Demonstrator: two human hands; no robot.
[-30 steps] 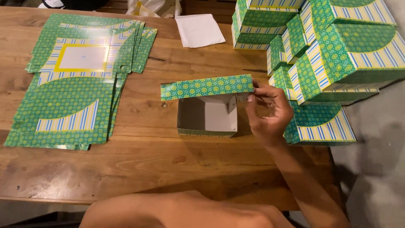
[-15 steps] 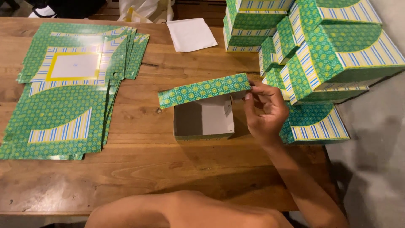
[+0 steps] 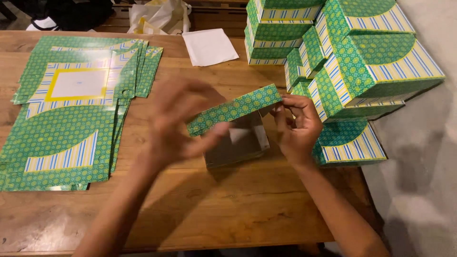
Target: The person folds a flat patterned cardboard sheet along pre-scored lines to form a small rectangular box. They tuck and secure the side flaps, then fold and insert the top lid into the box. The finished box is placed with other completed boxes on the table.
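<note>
A half-folded green patterned cardboard box (image 3: 238,135) stands open on the wooden table (image 3: 228,204), its grey inside showing. My right hand (image 3: 295,126) pinches the right end of its raised green flap. My left hand (image 3: 178,121) is blurred, fingers spread, hovering just left of the box near the flap's left end and holding nothing.
A stack of flat green box sheets (image 3: 71,109) lies at the left. Finished green boxes (image 3: 357,62) are piled at the right, one (image 3: 350,143) close to my right hand. A white sheet (image 3: 209,46) lies at the far edge. The table's right edge meets a grey floor.
My left hand has come up from below into view and reached the box's left side. The box has tilted and turned slightly under my right hand's grip.
</note>
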